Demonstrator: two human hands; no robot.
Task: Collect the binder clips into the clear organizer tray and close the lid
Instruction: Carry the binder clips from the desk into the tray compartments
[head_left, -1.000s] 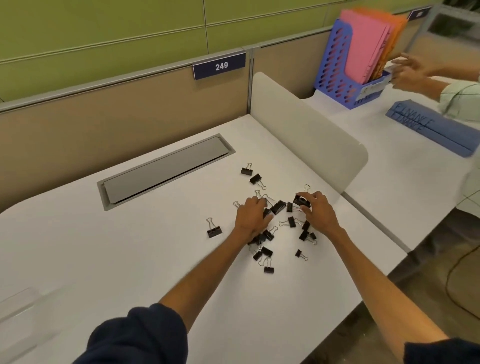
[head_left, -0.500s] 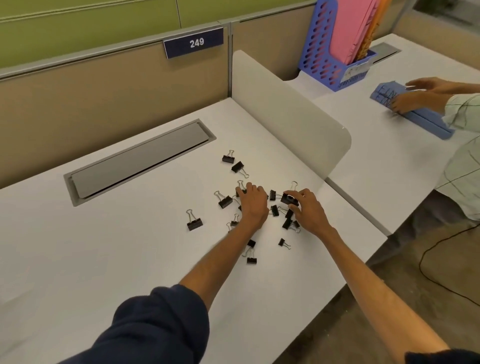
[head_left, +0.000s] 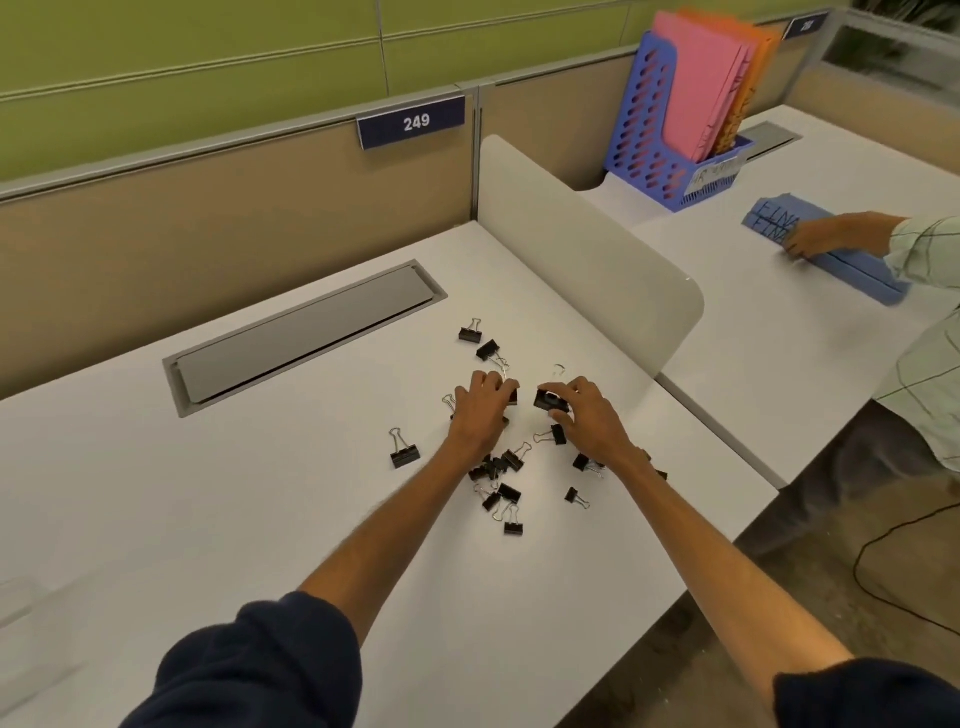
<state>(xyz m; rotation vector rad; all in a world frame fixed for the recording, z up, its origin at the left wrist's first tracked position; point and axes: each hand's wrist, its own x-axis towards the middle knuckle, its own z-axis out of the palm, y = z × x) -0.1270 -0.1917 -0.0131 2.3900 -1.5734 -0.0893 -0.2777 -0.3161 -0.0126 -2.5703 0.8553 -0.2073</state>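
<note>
Several black binder clips (head_left: 498, 467) lie scattered on the white desk (head_left: 260, 519). My left hand (head_left: 480, 415) rests palm down over the pile, its fingers curled around a clip (head_left: 513, 397) at the fingertips. My right hand (head_left: 589, 415) pinches a larger black clip (head_left: 549, 400) between thumb and fingers. One clip (head_left: 404, 455) lies apart to the left, and two more (head_left: 470, 334) lie beyond my hands. A faint clear plastic shape, possibly the organizer tray (head_left: 13, 597), shows at the left edge.
A grey cable hatch (head_left: 306, 332) is set into the desk behind the clips. A white divider panel (head_left: 587, 260) stands on the right. Beyond it, another person's hand (head_left: 815, 241) rests on a blue folder (head_left: 831, 260), near a blue file holder (head_left: 654, 140).
My hands have drawn closer together over the pile, the right one keeping its clip. The other person's hands went from the file holder down to the blue folder. The view shifted.
</note>
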